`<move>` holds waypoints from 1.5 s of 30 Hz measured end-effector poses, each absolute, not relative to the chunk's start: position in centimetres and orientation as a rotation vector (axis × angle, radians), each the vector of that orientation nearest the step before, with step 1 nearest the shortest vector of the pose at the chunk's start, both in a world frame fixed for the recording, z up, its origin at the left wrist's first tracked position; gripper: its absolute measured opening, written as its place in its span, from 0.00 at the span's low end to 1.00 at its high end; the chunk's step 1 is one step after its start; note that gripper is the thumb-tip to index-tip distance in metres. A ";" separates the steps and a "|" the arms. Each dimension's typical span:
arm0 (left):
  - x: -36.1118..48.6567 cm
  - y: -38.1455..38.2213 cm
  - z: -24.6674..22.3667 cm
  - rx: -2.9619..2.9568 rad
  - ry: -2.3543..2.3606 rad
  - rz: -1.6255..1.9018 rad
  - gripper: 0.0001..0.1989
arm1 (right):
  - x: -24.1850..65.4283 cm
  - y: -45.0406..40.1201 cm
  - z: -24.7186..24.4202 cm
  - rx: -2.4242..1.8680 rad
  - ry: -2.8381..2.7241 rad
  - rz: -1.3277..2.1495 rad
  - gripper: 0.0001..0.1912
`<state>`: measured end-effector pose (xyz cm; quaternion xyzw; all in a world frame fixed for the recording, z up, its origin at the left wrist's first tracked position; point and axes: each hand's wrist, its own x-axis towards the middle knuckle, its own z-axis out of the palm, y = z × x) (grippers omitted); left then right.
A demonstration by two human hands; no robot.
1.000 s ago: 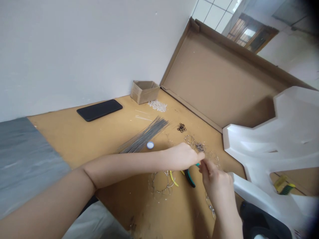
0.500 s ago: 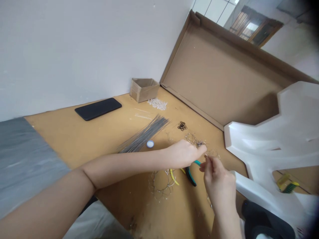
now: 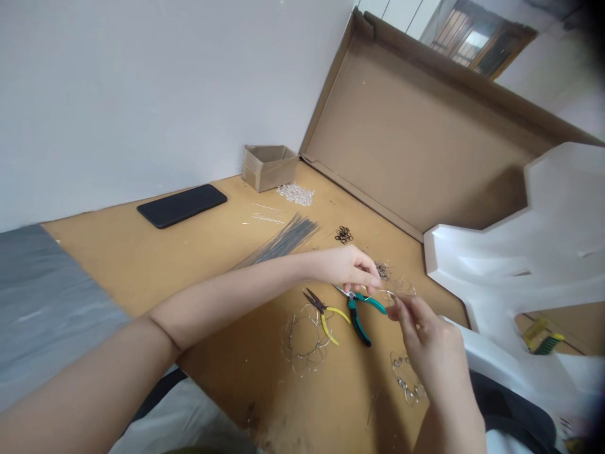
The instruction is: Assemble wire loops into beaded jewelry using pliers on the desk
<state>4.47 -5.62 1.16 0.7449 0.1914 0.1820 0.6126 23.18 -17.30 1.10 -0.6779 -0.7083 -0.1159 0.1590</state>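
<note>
above the teal pliers [image 3: 360, 323], left fingers [image 3: 370, 279] and right fingers [image 3: 405, 316] pinch one curved wire [image 3: 387, 292].

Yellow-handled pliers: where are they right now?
In the head view, just right of centre, the yellow-handled pliers lie on the table below the left hand, left of the teal-handled pliers, by a looped wire ring.

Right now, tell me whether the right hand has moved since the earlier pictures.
Yes: the right hand has shifted rightward, away from the teal-handled pliers.
</note>
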 end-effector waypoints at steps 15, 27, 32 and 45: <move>5.9 -6.4 -0.2 1.437 0.355 0.326 0.04 | 22.4 -17.1 1.0 -1.689 -2.058 -0.282 0.15; 5.9 -6.4 -0.2 1.428 0.266 0.427 0.03 | 22.6 -16.9 1.3 -1.676 -1.546 0.411 0.12; 5.8 -6.3 -0.2 1.414 0.215 0.425 0.03 | 22.5 -17.0 1.2 -1.617 -1.510 0.358 0.10; 5.7 -6.9 0.2 1.434 0.187 0.505 0.04 | 22.6 -17.2 1.6 -1.611 -1.582 0.361 0.09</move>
